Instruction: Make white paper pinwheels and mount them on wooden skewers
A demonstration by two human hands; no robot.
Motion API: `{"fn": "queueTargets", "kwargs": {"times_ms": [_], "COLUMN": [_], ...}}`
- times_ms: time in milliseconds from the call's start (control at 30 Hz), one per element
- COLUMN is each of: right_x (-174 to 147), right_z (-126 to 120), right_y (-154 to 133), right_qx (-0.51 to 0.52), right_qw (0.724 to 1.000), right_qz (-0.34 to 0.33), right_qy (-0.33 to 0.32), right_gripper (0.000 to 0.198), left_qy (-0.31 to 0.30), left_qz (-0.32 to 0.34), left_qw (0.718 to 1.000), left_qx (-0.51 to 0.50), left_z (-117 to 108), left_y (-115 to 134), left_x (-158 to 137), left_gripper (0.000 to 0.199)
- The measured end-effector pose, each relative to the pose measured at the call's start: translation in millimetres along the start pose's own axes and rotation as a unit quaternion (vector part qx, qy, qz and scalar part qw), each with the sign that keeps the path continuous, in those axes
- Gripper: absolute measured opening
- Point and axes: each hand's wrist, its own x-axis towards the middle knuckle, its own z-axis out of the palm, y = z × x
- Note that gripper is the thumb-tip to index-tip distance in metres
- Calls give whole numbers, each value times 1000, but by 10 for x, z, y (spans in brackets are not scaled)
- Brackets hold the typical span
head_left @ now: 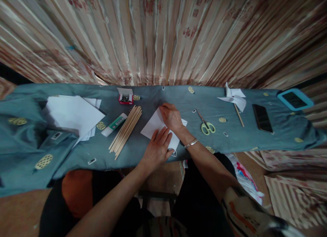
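A white sheet of paper (150,125) lies on the cloth-covered table in front of me, with part of it hidden under both hands. My left hand (158,145) rests flat on its near part, fingers stretched out. At the far edge of the paper, my right hand (170,117) has its fingers bent and pressed together on the sheet; whether they pinch a fold there is hard to see. A bracelet (191,143) circles the right wrist. Green-handled scissors (205,124) lie to the right, and a bundle of wooden sticks (125,132) to the left.
Left of the sticks are a glue stick (114,124) and stacked white paper (74,112). A small red box (126,98) of metal bits stands behind. To the right lie a paper pinwheel (233,98) on a stick, a phone (262,118) and a blue-framed device (295,99).
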Motion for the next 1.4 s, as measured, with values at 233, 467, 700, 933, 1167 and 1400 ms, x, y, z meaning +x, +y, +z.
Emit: {"fn": "queueTargets", "kwargs": {"times_ms": [233,467,700,933,1167,1400], "right_x": [-7,-556,-933,-982,-1015,-1082], "right_z": [-52,-430,-432,-426,-494,-630], "right_y": [33,106,181,269,273,149], "right_qx": [41,116,114,100,99,66], "right_qw": [999,993,993,991,987,985], "right_qz": [-13,-5,-22,-55,-58,-39], "right_qy": [9,7,-15,-63,-113,-152], "right_gripper": [35,38,45,61,78,87], "left_qy": [3,48,32,15,0,18], "left_qz": [-3,-1,-40,-49,-43,-38], "left_qw": [1000,998,999,999,999,999], "left_qx": [-9,-51,3,10,6,11], "left_z": [-2,-112,-208,-151,-185,-145], "left_y": [7,-134,-333,-337,-328,-330], "left_x": [2,17,29,32,33,12], "left_gripper": [53,45,41,41,41,40]}}
